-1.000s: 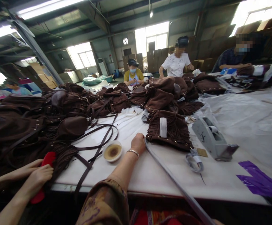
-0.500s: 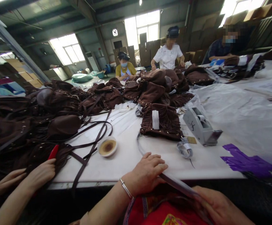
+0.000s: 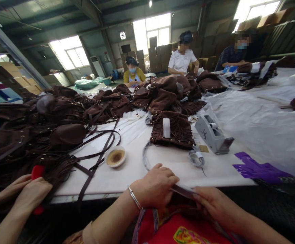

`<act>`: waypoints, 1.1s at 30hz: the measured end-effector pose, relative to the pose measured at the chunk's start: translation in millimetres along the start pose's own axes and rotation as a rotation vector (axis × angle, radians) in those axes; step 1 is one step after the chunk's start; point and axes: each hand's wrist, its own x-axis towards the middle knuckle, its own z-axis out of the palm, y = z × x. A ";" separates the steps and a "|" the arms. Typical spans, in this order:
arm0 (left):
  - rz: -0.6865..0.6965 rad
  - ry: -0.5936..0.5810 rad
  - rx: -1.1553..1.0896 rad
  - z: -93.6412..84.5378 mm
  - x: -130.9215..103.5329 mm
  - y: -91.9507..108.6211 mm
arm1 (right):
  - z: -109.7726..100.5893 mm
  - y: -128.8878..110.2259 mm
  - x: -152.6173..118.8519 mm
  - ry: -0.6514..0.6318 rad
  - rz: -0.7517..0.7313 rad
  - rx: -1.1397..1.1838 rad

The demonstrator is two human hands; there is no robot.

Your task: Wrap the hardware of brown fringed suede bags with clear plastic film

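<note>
A strap in a clear plastic wrap stretches between my two hands at the table's front edge. My left hand, with a silver bangle on its wrist, is closed round one part of it. Closed on the same strap to the right is my right hand. The wrapped strap curves back from my left hand to a dark brown fringed bag with a white paper band. A coiled, wrapped strap lies in front of that bag.
A grey tape dispenser stands right of the bag, near purple tape. A white bowl sits left. Brown bags are heaped behind. At left, another person's hands hold something red.
My right hand has moved left and up, closer to my left hand, shortening the strap between them. The neighbour's hands and the red object have shifted left and down.
</note>
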 end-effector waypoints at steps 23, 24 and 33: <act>-0.219 0.231 -0.002 9.8 -36.3 -1.6 | -39.8 -12.7 -2.4 -0.198 0.063 0.103; -0.163 0.230 -0.033 7.5 -28.3 11.8 | -35.3 -23.4 9.7 -0.235 0.054 0.139; -0.370 0.172 0.011 27.4 -52.9 -27.1 | -29.6 -25.1 40.4 -0.047 -0.141 -0.328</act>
